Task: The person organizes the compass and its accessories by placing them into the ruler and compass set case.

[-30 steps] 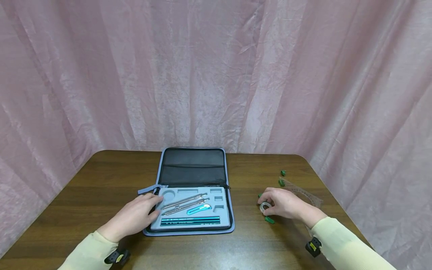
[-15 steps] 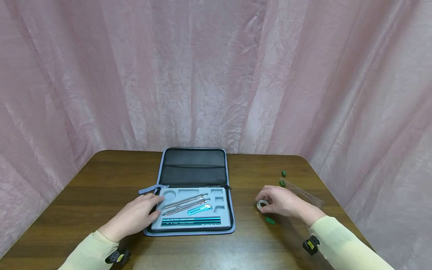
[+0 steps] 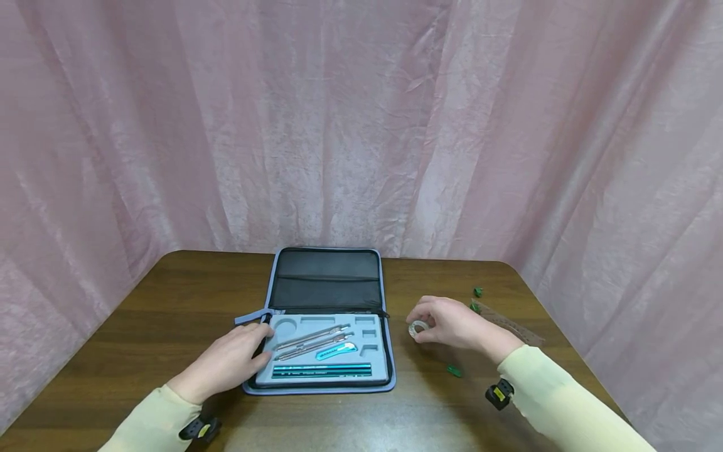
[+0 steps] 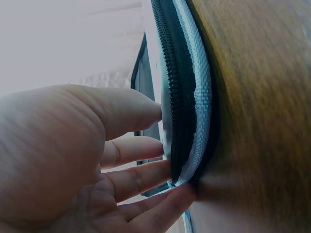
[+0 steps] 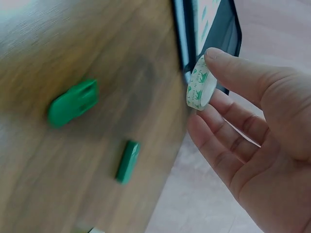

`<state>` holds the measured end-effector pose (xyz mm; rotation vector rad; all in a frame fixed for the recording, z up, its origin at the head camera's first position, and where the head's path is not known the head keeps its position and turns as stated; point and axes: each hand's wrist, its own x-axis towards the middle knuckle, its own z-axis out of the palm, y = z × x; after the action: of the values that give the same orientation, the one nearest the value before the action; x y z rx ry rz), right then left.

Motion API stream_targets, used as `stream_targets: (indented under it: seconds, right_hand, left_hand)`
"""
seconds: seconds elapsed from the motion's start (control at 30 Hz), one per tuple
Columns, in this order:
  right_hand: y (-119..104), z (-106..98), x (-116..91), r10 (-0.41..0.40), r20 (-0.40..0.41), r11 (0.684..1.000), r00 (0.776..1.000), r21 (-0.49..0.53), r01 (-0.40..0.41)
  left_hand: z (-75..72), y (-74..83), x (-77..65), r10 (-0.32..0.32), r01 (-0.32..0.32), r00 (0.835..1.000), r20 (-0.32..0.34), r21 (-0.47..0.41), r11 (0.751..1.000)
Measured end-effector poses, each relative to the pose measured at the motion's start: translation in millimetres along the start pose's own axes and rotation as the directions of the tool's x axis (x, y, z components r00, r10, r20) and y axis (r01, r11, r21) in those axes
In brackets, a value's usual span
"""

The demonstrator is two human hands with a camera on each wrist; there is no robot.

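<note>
- Evidently the tape roll (image 5: pixel 196 90) is just right of the case (image 3: pixel 322 390), its ring pinched between thumb and fingertips of the right hand (image 3: pixel 452 321); that grip is narrow.
- My reading is that the step in hand is a transfer of the roll; the next move likely calls for a light pinch and a flat lowering, and the round slot (image 3: pixel 285 326) inside the case, upper left, has a matching shape.
- At the case's left edge rests the left hand (image 3: pixel 228 363), its grip loose, fingers fairly straight, probably steadying.
- Farther right of the case, green pieces (image 3: pixel 454 370) and a clear ruler (image 3: pixel 516 331) lie on the tabletop (image 3: pixel 198 295).
- Hard to tell: the ruler's outline, partly behind the right arm, and the roll's height.
</note>
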<state>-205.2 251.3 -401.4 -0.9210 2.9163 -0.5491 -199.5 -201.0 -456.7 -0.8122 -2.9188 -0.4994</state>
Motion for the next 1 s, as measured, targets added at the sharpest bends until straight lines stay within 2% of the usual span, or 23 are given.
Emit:
stream_targets:
  seconds: [0.23,0.57,0.77,1.0]
  right_hand:
    - [-20.9,2.6,28.5,-0.042,0.007,0.999,0.999,0.001,0.042]
    - [-56.3,15.1,71.2,-0.098,0.01,0.995,0.995,0.011,0.098]
    - [-69.7,23.3,90.1,-0.131,-0.005,0.991,0.991,0.01,0.131]
    - [-85.5,29.1,108.5,-0.132,0.008,0.991,0.991,0.028,0.132]
  left_hand:
    - [-1.0,-0.1,-0.5,-0.024,0.024,1.0,0.017,-0.01,1.0]
    - [-0.7,0.6,-0.1,-0.016,0.016,1.0,0.003,-0.012,1.0]
    - [1.1,1.1,0.4,-0.024,0.024,1.0,0.008,-0.016,1.0]
    - [-0.1,0.5,-0.3,-0.034,0.034,0.999,0.011,-0.019,0.999]
